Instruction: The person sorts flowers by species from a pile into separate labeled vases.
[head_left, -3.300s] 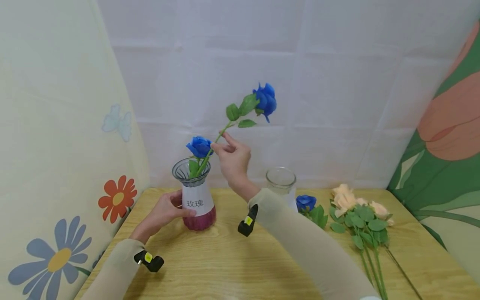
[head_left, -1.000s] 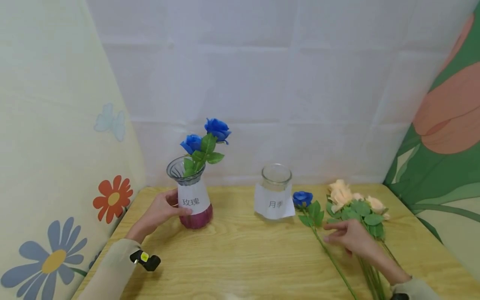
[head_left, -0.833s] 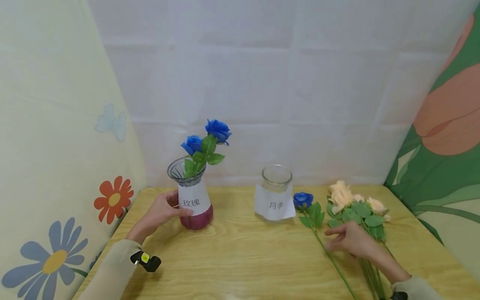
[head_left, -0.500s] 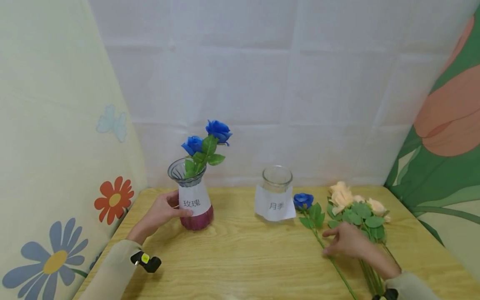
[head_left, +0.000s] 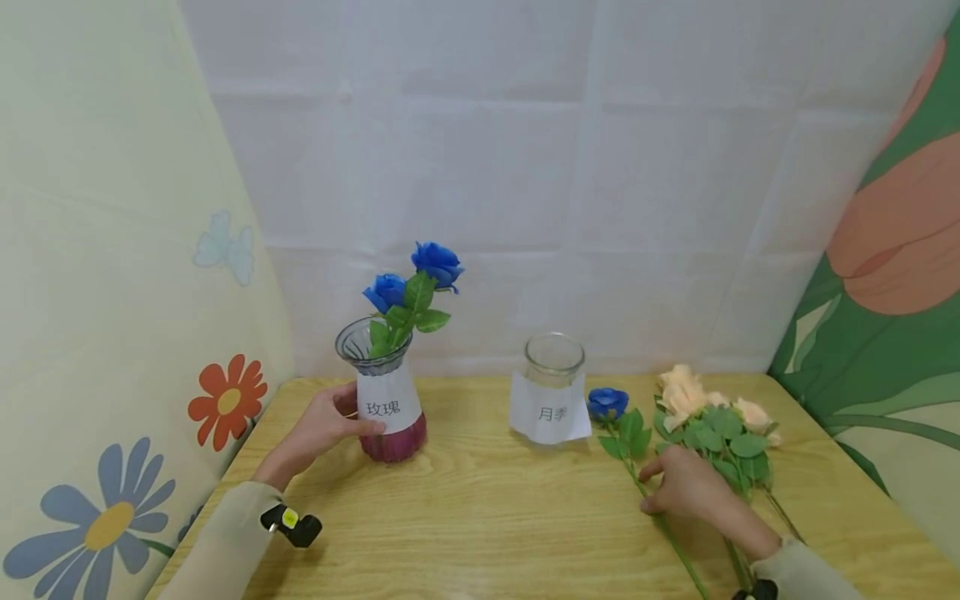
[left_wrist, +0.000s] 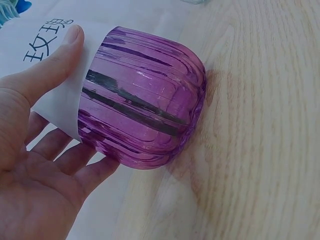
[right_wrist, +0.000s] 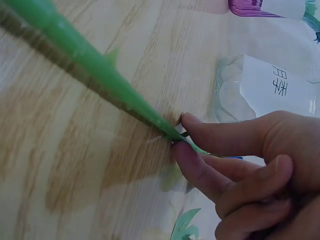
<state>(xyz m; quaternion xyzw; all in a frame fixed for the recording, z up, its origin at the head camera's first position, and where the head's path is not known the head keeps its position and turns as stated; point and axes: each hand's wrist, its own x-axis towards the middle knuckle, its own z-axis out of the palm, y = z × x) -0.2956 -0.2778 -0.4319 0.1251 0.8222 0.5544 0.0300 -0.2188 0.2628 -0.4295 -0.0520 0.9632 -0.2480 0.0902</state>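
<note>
White labels point(head_left: 387, 402) read 玫瑰 and 月季; left hand point(head_left: 324, 423) grips a vase point(left_wrist: 145, 100), right hand point(head_left: 688, 483) a stem point(right_wrist: 97, 66).

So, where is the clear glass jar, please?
In the head view, the clear glass jar stands right of centre, just left of the blue rose on the table.

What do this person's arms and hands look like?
The left hand and right hand wear no gloves. The left sleeve and right sleeve are plain beige. At the left wrist is a black device with a yellow patch; at the right, a second black device, partly cut off.
</note>
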